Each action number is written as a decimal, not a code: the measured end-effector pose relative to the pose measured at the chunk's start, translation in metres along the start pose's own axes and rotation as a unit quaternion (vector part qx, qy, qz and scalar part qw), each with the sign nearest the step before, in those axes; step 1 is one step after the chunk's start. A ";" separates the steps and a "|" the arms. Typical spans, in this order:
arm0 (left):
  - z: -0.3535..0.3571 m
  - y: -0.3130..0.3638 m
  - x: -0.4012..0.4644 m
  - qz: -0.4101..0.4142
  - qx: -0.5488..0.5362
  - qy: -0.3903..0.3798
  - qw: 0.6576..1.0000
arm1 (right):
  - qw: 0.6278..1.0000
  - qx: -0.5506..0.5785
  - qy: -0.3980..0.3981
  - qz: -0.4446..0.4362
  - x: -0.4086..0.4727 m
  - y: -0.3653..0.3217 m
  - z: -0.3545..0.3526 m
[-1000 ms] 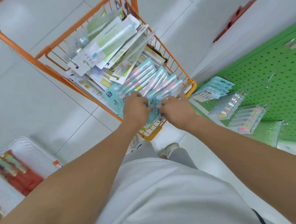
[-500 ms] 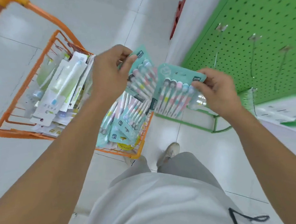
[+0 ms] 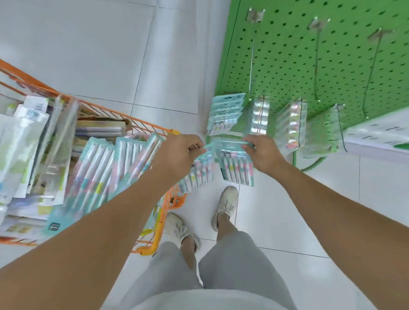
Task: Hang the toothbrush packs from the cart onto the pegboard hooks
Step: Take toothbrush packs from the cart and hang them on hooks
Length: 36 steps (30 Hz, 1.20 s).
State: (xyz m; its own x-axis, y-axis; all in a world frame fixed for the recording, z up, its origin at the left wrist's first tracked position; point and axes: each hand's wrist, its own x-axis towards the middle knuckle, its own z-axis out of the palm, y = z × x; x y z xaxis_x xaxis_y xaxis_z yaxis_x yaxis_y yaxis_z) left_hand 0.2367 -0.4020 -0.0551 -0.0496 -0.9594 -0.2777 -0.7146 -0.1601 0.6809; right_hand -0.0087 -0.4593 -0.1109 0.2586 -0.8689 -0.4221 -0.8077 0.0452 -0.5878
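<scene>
- Leftmost, the orange cart (image 3: 115,114) holds the remaining toothbrush packs (image 3: 96,171), piled flat with long axes running away from the person.
- Left hand (image 3: 177,154) pinches the top edge of one teal pack (image 3: 198,173), which hangs brushes-down.
- Right hand (image 3: 262,151) pinches the header of a second pack (image 3: 236,168), likewise hanging.
- Rightward and above, the green pegboard (image 3: 312,52) carries hung packs (image 3: 226,112) and bare hooks (image 3: 317,59); the right hand is nearer them, so its pack probably goes on first.
</scene>
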 end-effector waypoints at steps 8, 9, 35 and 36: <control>0.034 -0.027 0.031 -0.075 0.020 -0.004 0.997 | 0.996 0.054 -0.040 0.055 0.088 0.040 0.055; 0.037 -0.028 0.036 -0.076 0.019 -0.007 0.997 | 0.996 0.055 -0.041 0.054 0.093 0.043 0.060; 0.054 -0.004 0.080 -0.081 0.002 -0.087 0.993 | 0.969 0.152 -0.182 -0.074 0.049 -0.002 0.005; 0.057 -0.001 0.081 -0.073 0.010 -0.098 0.993 | 0.976 0.125 -0.156 -0.088 0.048 0.001 0.011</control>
State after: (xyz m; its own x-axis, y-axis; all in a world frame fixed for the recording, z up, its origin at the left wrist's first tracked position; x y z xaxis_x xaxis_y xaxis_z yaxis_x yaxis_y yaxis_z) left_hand 0.1938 -0.4666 -0.1169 -0.0781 -0.8629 -0.4992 -0.7378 -0.2868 0.6111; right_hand 0.0085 -0.4956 -0.1396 0.5627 -0.6828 -0.4659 -0.5917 0.0608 -0.8038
